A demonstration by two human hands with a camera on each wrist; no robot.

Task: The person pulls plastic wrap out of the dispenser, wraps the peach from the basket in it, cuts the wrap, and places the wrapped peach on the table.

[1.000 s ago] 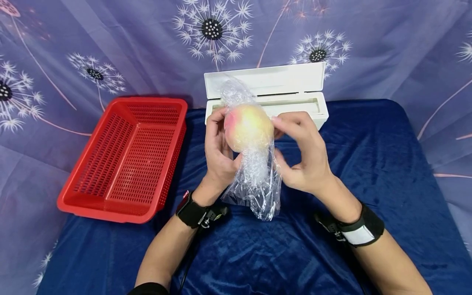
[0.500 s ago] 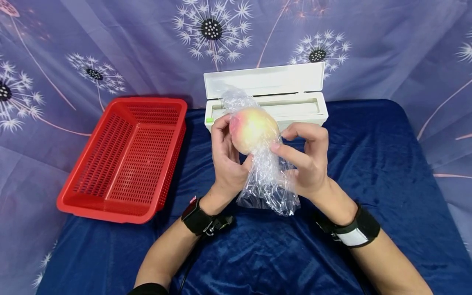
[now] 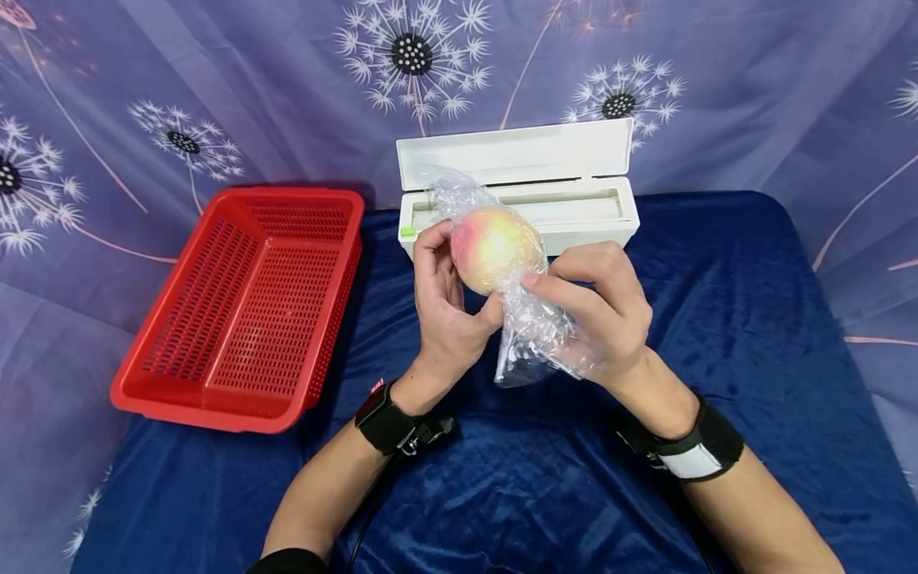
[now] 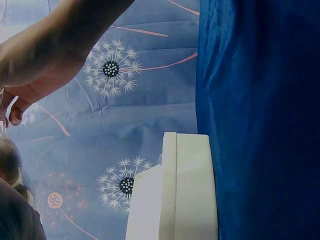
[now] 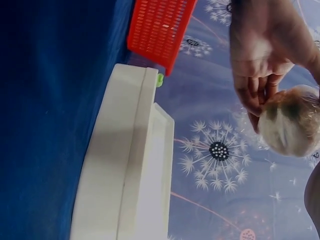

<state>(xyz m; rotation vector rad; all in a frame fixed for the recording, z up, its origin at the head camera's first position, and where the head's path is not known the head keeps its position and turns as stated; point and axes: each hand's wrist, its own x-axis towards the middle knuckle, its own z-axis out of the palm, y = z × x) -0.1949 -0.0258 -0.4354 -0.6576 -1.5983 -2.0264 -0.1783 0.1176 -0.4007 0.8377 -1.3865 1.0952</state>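
Note:
A round yellow-and-pink peach (image 3: 498,249), wrapped in clear plastic film (image 3: 527,331), is held up before the white box. My left hand (image 3: 453,323) grips its left side, the fingers curled behind and the thumb on the film at its lower edge. On the other side my right hand (image 3: 602,307) pinches the gathered film tail, its index fingertip close by the fruit. A loose film end sticks out beyond the peach toward the box. In the right wrist view, the peach (image 5: 289,122) shows from below with the left hand's fingers against it.
Behind the hands stands a long white box (image 3: 559,151) with its lid raised and a green piece at its left end. A red perforated basket (image 3: 326,311) sits at the left on the blue cloth (image 3: 488,494). A dandelion-patterned curtain (image 3: 280,88) hangs behind.
Both hands and the peach have shifted slightly right. The right hand has closed in from the peach's side onto the film tail, which is now bunched and swung toward the right.

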